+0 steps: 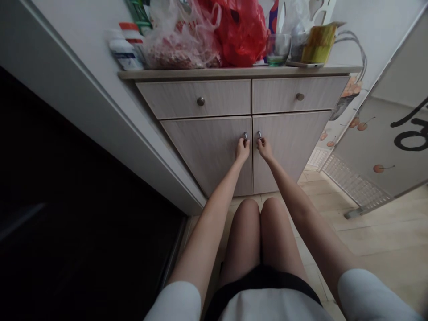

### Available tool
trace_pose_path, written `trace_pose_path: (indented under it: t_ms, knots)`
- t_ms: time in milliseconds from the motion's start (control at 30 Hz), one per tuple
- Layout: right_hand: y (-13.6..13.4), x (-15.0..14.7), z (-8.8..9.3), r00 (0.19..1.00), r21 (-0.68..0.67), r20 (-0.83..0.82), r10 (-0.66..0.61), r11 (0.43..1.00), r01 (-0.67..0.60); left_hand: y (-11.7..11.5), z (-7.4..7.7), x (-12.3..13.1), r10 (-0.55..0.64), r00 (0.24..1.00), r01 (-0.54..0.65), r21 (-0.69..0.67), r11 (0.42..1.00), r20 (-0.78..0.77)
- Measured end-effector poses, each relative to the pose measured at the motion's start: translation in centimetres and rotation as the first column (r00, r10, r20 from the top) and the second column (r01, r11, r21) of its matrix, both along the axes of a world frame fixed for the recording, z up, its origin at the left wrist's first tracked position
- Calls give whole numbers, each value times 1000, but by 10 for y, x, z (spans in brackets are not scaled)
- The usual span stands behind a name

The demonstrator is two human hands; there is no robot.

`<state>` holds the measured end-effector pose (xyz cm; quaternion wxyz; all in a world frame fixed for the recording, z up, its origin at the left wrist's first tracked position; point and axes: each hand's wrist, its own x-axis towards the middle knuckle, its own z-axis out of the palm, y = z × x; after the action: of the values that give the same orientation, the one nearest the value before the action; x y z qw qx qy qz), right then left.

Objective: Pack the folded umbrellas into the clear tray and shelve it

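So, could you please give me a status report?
Left hand on left handle; right hand on right handle. Left door and right door look shut. Knees in front, possibly in the way.

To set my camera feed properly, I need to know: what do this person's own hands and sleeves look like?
The left hand and right hand are bare, with no gloves, watch or bracelet showing; rings are too small to tell. The left sleeve and right sleeve are short, pale whitish and plain, without visible markings.
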<state>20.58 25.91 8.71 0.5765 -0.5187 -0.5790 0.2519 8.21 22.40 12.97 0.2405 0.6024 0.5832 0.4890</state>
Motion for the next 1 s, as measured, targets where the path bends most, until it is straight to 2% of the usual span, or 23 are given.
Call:
trace_pose_path:
  t_ms: [133,267,400,533,667,800,933,1000]
  knots:
    - [-32,8,-4,1000,58,9,17,998,-17,-26,-8,-7,15,1000,-14,46,999,-26]
    - [-79,24,-4,999,95,24,32,995,-34,-63,-19,-22,12,999,-8,116,993,-31]
    - [-132,50,-3,997,136,66,37,990,-45,-109,-30,-49,20,999,-14,184,983,-29]
    - [-181,81,-3,996,148,87,11,989,-24,-150,-40,-80,83,997,-79,299,951,-1]
    - [-219,109,-5,995,147,85,-47,989,34,-178,-50,-106,185,982,-185,355,916,34]
    - [-246,134,-8,989,155,77,-130,981,117,-202,-63,-137,315,947,-317,372,872,68]
    - [-266,156,-15,969,190,14,-245,953,238,-224,-74,-176,508,848,-526,368,767,152]
    - [-274,168,-17,954,212,-28,-298,931,297,-233,-77,-198,563,800,-595,387,704,207]
